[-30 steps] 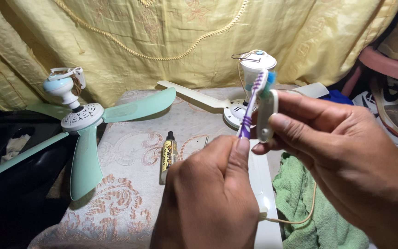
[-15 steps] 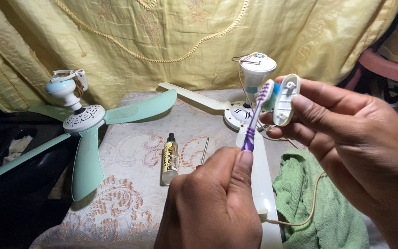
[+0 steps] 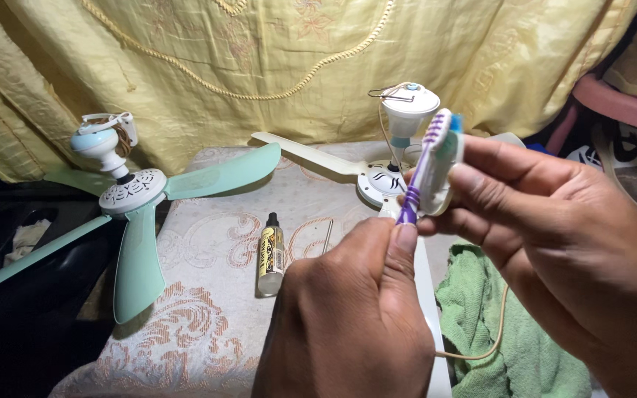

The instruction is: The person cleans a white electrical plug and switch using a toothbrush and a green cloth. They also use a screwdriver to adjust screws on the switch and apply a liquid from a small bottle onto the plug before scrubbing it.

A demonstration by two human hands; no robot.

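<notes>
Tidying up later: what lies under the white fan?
Under the white fan shows the patterned cloth; a green towel lies beside it. The left hand and right hand cover its near blade.

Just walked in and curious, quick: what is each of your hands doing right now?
Left hand: closed on the handle of a purple toothbrush.
Right hand: closed on a small white oval part, with the brush head against it.

Bottle: small bottle [image 3: 270, 253] lying on the patterned cloth, between the green fan and the cream fan.
Shape: slim, cylindrical, dark cap pointing away.
Label: yellow wrap with dark markings.
Signs, screens: none seen.
</notes>
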